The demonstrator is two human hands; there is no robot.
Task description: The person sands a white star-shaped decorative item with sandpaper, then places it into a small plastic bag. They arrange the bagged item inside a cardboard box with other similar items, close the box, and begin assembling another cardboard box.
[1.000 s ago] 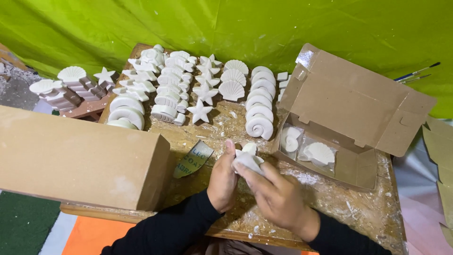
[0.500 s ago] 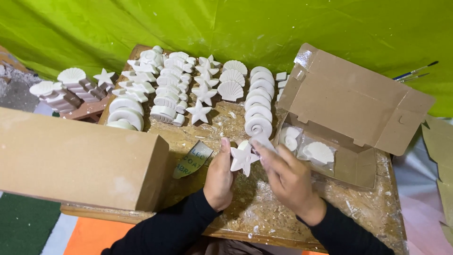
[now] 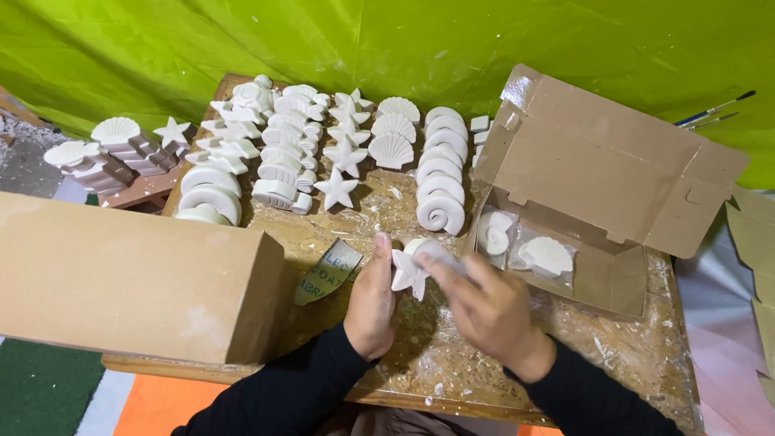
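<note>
A white plaster star (image 3: 406, 274) stands on edge just above the wooden board (image 3: 404, 210), held between both hands. My left hand (image 3: 371, 303) grips its left side, thumb pointing up. My right hand (image 3: 488, 311) pinches its upper right points; a pale, thin piece (image 3: 432, 250) lies under those fingers, and I cannot tell what it is. An open cardboard box (image 3: 613, 161) lies just right of my hands. Inside it are a white spiral shell (image 3: 494, 230) and a white scallop shell (image 3: 547, 257).
Rows of white plaster stars, scallops and spirals (image 3: 323, 153) cover the far half of the board. A long closed cardboard box (image 3: 121, 274) lies at the left. A curled label (image 3: 327, 270) is beside my left hand. Paintbrushes (image 3: 714, 109) rest on the green sheet.
The white piece has been turned in my hands, so its star shape now faces me. My right hand has shifted from covering it to pinching its upper right side.
</note>
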